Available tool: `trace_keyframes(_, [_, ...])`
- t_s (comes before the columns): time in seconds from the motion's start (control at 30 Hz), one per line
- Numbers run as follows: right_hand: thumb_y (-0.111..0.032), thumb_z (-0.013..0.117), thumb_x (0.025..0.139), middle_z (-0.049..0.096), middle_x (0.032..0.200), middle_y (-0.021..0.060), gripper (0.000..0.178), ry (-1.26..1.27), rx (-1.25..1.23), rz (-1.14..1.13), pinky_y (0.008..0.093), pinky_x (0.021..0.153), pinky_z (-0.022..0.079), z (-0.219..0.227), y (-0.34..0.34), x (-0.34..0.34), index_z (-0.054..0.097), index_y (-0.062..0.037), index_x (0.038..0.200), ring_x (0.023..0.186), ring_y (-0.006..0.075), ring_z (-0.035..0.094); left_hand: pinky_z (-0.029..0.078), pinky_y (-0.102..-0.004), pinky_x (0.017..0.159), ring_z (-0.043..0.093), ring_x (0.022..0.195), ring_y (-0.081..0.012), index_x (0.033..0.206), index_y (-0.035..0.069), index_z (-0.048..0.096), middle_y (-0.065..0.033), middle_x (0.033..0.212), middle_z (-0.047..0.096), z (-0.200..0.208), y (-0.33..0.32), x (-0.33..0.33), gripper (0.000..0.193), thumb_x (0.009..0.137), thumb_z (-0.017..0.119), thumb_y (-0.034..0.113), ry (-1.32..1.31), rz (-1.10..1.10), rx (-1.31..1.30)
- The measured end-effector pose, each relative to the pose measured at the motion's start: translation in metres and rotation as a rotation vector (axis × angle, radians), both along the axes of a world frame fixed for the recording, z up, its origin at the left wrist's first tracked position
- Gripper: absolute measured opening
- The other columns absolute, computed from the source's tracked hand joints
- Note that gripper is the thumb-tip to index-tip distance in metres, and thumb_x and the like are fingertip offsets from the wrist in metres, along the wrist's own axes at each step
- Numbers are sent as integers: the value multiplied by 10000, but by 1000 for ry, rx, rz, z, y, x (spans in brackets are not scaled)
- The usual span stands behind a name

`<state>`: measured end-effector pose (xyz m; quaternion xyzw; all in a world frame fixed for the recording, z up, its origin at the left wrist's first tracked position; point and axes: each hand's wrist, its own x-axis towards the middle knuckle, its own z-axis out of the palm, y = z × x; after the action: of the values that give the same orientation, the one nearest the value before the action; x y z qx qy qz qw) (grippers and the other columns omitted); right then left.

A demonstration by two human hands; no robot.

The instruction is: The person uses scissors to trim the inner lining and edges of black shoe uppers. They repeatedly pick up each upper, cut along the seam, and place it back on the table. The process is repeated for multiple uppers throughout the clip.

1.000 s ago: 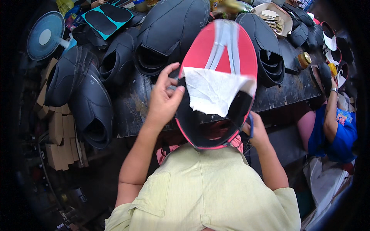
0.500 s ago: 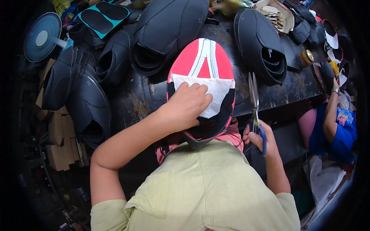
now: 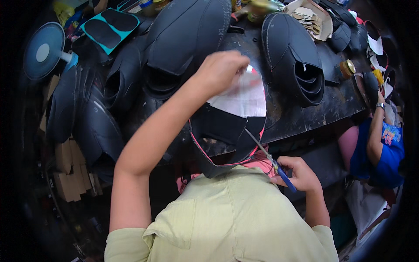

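Observation:
A shoe upper (image 3: 218,144), black with red-pink edging, lies at the near edge of the dark table, against my body. White cloth (image 3: 238,105) spreads over its toe end; a little red shows at the rim. My left hand (image 3: 224,72) is over the far end of the cloth, its fingers curled and blurred, seemingly pinching the cloth's edge. My right hand (image 3: 299,174) is closed round the blue handles of a pair of scissors (image 3: 279,170). The blades point up and left, their tips over the upper beside the cloth.
Several black shoe uppers (image 3: 292,56) stand around the dark table (image 3: 305,120). A teal sheet with black sole shapes (image 3: 111,28), a fan (image 3: 42,52), a box of small brown pieces (image 3: 307,19) and a jar (image 3: 347,67) are farther out. Another person in blue (image 3: 384,148) works at right.
The white cloth has gone from hanging toward me to lying forward over the red toe. My left hand moved up and away. The right hand lowered, its scissors tilting left; the upper shifted nearer.

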<state>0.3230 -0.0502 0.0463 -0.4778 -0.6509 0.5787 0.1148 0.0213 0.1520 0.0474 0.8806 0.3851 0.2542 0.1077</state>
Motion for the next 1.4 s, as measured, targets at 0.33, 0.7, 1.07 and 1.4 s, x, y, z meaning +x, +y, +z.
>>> trace_keyframes(0.33, [-255,835,832,547,646,75,366,-317,316,-294,331,549,427,-4,29,0,569,-11,773,566,180,535,511,-442,817,657,916,-341,842,40,653,-112,906,656,0,-96,-36,139,723,724,49,211,-292,-526])
trace_keyframes(0.7, [-413,769,868,667,766,192,438,-645,758,-111,469,662,518,8,82,-33,606,-7,844,725,400,673,496,-434,825,641,938,-316,869,50,679,-101,899,630,-3,-115,-34,147,733,731,60,263,-340,-417])
trace_keyframes(1.07, [-188,736,957,545,710,-14,238,152,36,-280,230,588,442,28,49,-24,593,-12,884,661,33,518,535,-360,716,689,778,-266,968,-21,646,-174,848,672,0,-26,-26,128,868,679,52,-263,99,-228])
trace_keyframes(1.4, [-356,645,1034,635,745,32,355,138,-487,-310,248,617,502,2,2,-7,639,-36,880,642,98,605,517,-390,938,675,1008,-279,1118,39,690,-117,1128,678,26,-81,-15,268,859,680,-27,-378,78,-156])
